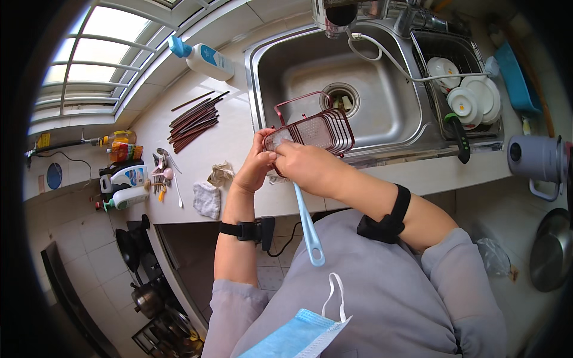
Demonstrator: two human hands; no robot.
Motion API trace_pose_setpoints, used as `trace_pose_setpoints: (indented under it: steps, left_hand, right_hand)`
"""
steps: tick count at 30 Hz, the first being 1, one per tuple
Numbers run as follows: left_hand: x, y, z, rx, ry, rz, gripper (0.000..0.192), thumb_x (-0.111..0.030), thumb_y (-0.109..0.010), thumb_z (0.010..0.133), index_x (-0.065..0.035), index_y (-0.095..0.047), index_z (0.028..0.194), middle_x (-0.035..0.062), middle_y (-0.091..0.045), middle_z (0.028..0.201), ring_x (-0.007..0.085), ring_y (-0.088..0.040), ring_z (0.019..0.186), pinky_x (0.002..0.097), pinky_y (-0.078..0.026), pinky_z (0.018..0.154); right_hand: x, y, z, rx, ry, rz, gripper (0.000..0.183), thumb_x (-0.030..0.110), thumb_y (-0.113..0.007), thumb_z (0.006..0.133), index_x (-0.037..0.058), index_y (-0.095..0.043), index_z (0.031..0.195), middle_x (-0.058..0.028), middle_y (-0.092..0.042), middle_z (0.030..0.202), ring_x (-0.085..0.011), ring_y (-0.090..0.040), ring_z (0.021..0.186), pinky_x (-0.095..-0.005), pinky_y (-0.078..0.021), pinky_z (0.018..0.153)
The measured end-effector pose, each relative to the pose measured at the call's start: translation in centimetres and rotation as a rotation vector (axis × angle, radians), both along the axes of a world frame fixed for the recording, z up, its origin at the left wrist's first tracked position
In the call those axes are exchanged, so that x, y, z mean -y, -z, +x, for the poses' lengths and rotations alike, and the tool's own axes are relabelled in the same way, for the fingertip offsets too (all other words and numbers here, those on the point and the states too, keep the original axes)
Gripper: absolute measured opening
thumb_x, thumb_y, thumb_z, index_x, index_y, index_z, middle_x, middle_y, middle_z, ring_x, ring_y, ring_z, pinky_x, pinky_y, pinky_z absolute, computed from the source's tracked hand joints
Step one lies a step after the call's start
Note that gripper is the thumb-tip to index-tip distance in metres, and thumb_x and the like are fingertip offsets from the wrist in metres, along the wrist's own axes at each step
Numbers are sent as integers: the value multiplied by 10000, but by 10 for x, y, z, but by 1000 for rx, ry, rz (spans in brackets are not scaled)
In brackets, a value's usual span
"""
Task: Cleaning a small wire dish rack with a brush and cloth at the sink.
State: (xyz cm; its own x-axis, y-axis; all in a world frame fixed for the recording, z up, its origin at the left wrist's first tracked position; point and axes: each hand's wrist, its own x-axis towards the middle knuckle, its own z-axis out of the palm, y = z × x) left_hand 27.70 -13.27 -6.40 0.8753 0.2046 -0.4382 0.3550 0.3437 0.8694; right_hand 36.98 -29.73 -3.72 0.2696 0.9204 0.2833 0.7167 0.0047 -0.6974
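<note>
A dark red wire utensil basket with a perforated pale bottom is held over the front left edge of the sink, tipped on its side. My left hand grips its near end, thumb towards the basket. A brush with a light blue handle hangs down from my right hand, which is closed around it. The brush's other end is mostly hidden by my fingers, at the basket's near end. Several dark chopsticks lie in a pile on the counter to the left.
The steel sink has food scraps in its drain. A white hose crosses to a dish rack with white dishes. Spoons, cloths, a spray bottle and detergent bottles stand or lie left.
</note>
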Motion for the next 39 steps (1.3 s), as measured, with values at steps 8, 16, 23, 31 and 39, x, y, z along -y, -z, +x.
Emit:
trace_pose_setpoints:
  steps: [8,16,23,31,39]
  left_hand:
    - [7,-7,3,-51,-10,41,834,-314,-645,650,-91,-271,1362,111,-477,1244,230,-485,1146,345,-379,986]
    - [-4,4,-4,-17,21,-65,809,-342,-622,654,-80,-322,1358,112,-473,1256,218,-506,1114,363,-461,868]
    - [-5,10,-4,0,-28,-28,854,-345,-640,644,-88,-293,1380,113,-473,1252,223,-515,1096,367,-457,867]
    - [-7,13,-3,-30,15,14,846,-349,-645,642,-110,-300,1377,100,-458,1262,218,-514,1082,365,-459,843]
    - [-7,8,1,-60,19,-60,840,-361,-646,633,-107,-316,1363,87,-503,1191,204,-526,1052,357,-464,831]
  right_hand:
    - [-4,1,-12,190,132,-125,83,54,-550,725,6,-598,773,-136,-573,854,-274,-593,842,-333,-526,696]
    - [-17,10,-3,30,48,-49,85,37,-537,751,6,-607,787,-149,-579,864,-299,-597,823,-362,-508,720]
    - [-15,3,1,-47,-98,-150,99,13,-543,742,13,-620,804,-159,-577,844,-319,-597,815,-379,-500,737]
    - [-17,-2,-11,31,75,-244,136,10,-549,729,-7,-635,833,-176,-573,902,-310,-596,877,-370,-508,746]
    - [-21,2,1,4,34,-99,123,18,-544,736,-10,-623,826,-171,-571,904,-310,-600,861,-372,-510,733]
